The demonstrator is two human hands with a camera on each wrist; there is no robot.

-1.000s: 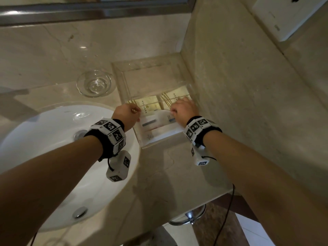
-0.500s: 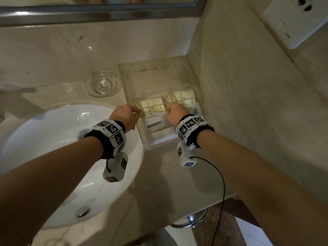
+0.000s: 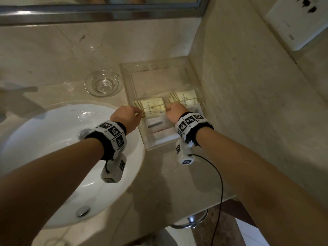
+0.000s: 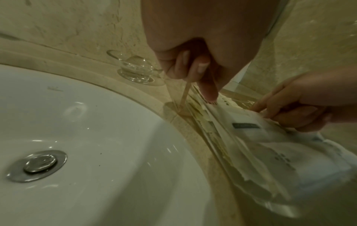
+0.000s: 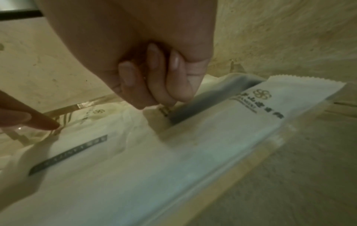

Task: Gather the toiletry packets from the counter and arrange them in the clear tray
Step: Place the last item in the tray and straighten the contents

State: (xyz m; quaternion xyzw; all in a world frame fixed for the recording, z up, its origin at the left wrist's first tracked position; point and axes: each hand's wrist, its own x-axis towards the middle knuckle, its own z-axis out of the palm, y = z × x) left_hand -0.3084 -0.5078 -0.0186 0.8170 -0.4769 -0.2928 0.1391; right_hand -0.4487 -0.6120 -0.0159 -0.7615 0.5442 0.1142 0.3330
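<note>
The clear tray stands in the counter's corner against the right wall. Two cream packets with gold stripes lie side by side across its middle. White packets lie flat at its near end. My left hand straddles the tray's left wall, with curled fingers outside and one fingertip down on the left cream packet. My right hand sits on the packets at the right. Three of its fingers are curled in; forefinger and thumb pinch the top white packet.
A small glass bowl stands left of the tray. The white sink with its drain fills the left. The stone side wall rises right beside the tray, with a socket plate higher up. A towel ring hangs below the counter's front edge.
The right hand has brought the white packet down from between the hands and laid it flat in the tray's near end. The left hand has stayed at the tray's left wall.
</note>
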